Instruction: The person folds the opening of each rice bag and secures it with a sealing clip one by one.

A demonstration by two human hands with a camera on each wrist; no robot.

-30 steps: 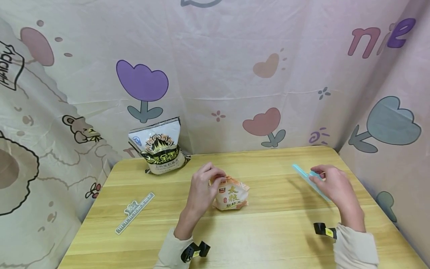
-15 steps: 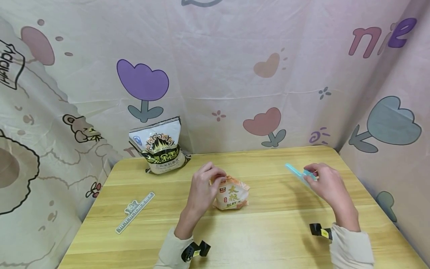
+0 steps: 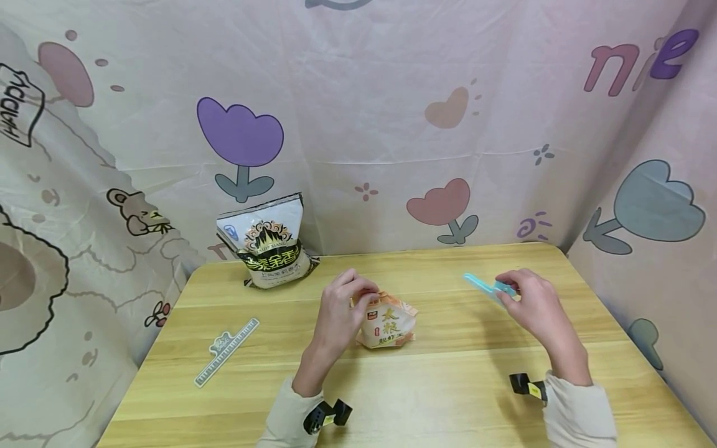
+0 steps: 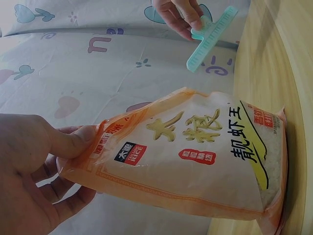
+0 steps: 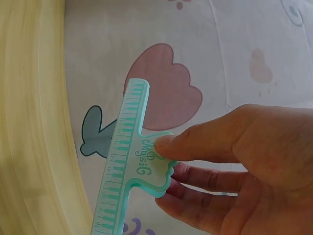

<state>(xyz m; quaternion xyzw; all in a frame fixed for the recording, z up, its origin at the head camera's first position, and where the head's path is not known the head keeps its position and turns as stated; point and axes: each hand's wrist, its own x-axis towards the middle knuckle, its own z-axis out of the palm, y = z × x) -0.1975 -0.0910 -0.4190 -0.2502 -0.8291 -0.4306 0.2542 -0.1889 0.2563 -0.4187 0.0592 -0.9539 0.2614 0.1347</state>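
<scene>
Upright on the table stands an orange and white rice bag (image 3: pixel 388 323). My left hand (image 3: pixel 343 311) pinches its top corner between thumb and fingers, as the left wrist view shows close up (image 4: pixel 29 166). To the right of the bag, my right hand (image 3: pixel 534 305) holds a turquoise bag clip (image 3: pixel 482 286) above the table. In the right wrist view the clip (image 5: pixel 122 161) has a long bar with a piano-key pattern and the word "Music" on its handle. Thumb and fingers pinch that handle. The clip is apart from the bag.
A second rice bag (image 3: pixel 271 246), white and black, stands at the back left of the wooden table (image 3: pixel 437 398). A pale bag clip (image 3: pixel 226 351) with a similar bar lies at the left. A printed curtain (image 3: pixel 358 124) hangs behind the table.
My right hand has moved left with the turquoise bag clip, closer to the rice bag. My left hand and the orange bag have stayed in place.
</scene>
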